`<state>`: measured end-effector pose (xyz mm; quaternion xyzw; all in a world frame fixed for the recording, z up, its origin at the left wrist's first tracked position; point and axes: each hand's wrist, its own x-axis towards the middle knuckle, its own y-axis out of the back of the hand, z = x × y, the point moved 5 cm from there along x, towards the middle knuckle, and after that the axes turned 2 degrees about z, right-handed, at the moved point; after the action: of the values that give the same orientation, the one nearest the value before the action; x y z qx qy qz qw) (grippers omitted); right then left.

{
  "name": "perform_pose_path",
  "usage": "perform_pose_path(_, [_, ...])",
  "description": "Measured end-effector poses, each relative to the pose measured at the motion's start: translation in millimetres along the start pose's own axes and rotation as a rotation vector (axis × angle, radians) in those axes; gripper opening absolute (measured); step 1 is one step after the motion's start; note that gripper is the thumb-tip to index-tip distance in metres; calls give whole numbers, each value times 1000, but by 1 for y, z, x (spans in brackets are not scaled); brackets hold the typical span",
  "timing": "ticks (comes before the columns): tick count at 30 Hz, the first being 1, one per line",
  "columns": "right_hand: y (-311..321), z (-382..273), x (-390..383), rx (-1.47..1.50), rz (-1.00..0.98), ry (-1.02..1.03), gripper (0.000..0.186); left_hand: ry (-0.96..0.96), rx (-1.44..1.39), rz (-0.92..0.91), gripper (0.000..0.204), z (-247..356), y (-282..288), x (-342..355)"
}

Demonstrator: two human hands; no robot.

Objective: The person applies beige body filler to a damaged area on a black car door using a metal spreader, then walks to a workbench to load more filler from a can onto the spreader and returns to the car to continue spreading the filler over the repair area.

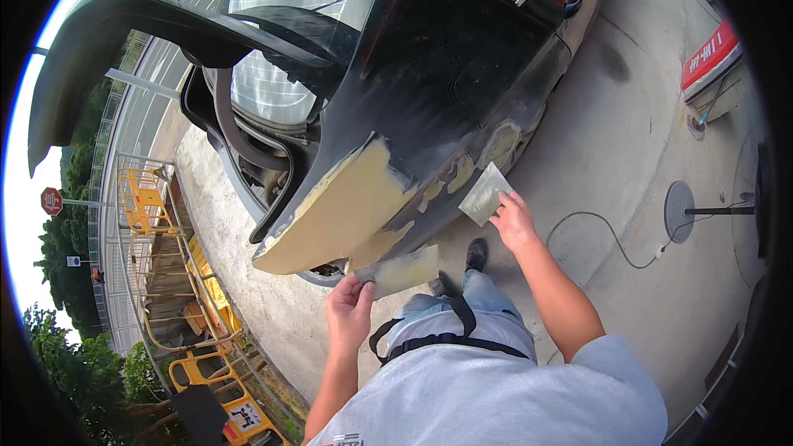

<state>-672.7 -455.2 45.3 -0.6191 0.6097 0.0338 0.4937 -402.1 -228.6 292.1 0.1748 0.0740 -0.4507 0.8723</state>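
Observation:
My left hand [350, 311] is closed on the end of a long, flat rectangular filler spreader [401, 272], grey with a yellowish smear at its far end. In my right hand [514, 221] I pinch a smaller, thin square filler spreader [486, 194] by its lower corner. Both are held just off the dark car body [429, 99]. Pale yellow body filler [347, 206] covers a large area of the rear corner, close beyond my left hand. Smaller filler patches [458, 173] run along the lower side, near the spreader in my right hand.
A raised tailgate [124, 16] juts out at the upper left. Yellow barriers [144, 202] and a railing stand at the left edge. On the concrete floor [595, 173] a black cable [607, 223] runs to the right, near a round-based stand [679, 211]. A red sign [710, 58] lies farther right.

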Motion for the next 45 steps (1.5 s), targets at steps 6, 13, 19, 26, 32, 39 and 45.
perform_pose_path(6, [-86,-40,-139,-45,-566,45,20,75,-274,-232,24,-12,-7,-10])
perform_pose_path(13, [-169,-20,-279,-258,-899,198,34,18,-345,-299,19,-21,32,-55])
perform_pose_path(19, [-158,-10,-358,-1120,-972,465,34,-157,-245,-261,20,-20,60,-90])
perform_pose_path(26, [-94,-56,-402,-1151,-471,558,35,-273,-220,-471,19,9,15,-122])
perform_pose_path(32, [-17,-76,-458,-1025,-521,745,39,-301,-138,-519,19,27,-87,-153])
perform_pose_path(39, [160,-122,-503,-1146,-227,756,39,-284,-90,-810,17,38,-221,-239])
perform_pose_path(45, [215,-175,-552,-850,-224,914,38,-287,-26,-933,16,40,-326,-303])
